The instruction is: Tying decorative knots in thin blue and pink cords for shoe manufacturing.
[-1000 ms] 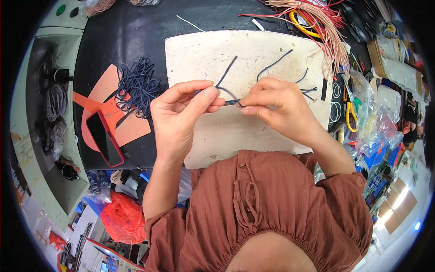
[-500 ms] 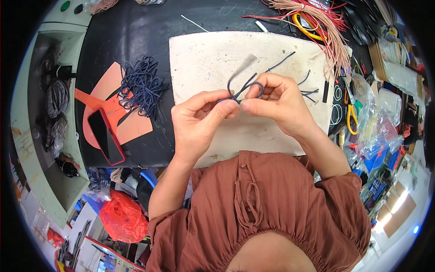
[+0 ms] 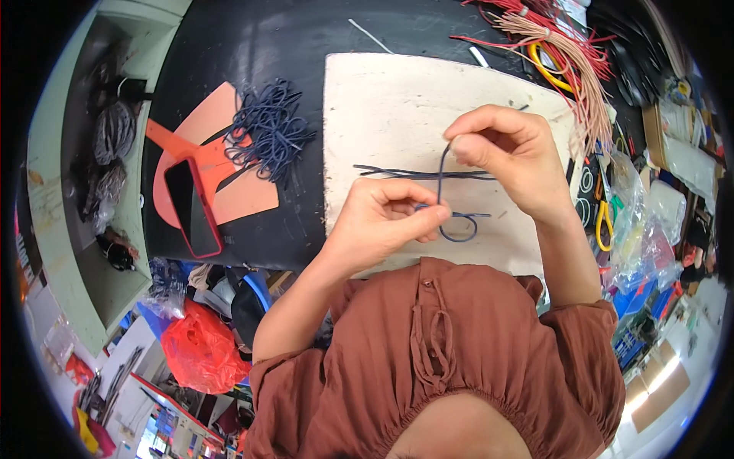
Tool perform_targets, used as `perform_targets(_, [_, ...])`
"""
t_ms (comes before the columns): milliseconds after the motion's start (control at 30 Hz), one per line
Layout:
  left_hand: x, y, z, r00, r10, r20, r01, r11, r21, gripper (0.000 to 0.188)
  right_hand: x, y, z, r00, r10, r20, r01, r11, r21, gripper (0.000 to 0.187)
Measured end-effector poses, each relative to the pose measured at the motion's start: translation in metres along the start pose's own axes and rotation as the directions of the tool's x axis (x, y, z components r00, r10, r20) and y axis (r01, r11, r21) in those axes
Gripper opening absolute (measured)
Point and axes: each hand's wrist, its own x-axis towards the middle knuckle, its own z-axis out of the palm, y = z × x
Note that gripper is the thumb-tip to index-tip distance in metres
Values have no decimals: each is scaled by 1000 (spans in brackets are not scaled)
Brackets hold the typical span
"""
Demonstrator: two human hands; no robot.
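A dark blue cord stretches between my two hands above a cream board. My left hand pinches it low down, where a loop hangs out beside the fingertips. Higher and to the right, my right hand pinches its upper part between thumb and forefinger. Several dark blue cord lengths lie across the board behind my hands, partly hidden by the right one. A tangled heap of knotted blue cords rests on the black table left of the board.
At left, a phone in a red case lies on orange sheet pieces. Red and beige cord bundles lie at the far right, with yellow-handled scissors nearby. A red plastic bag sits below the table's left edge.
My hands have drawn apart, the right one upward and right, pulling the cord straight between them. The loop now hangs below. The whole view has shifted, with the board appearing farther right.
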Motion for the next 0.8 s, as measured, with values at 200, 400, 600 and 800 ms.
perform_targets(200, [7, 1, -2, 972, 188, -143, -234, 850, -472, 15, -4, 53, 17, 884, -372, -285, 266, 899, -349, 11])
perform_targets(400, [21, -12, 6, 884, 332, -330, -341, 939, 32, 11, -24, 47, 31, 522, -822, 225, 489, 73, -869, 22])
perform_targets(600, [15, -6, -6, 972, 235, -19, -235, 972, -17, 9, -13, 23, 23, 989, -120, -81, 104, 977, -186, 14])
perform_targets(800, [10, -3, -10, 987, 161, -7, -161, 986, -30, 14, -16, 31, 24, 993, 109, -46, -104, 988, 110, 12])
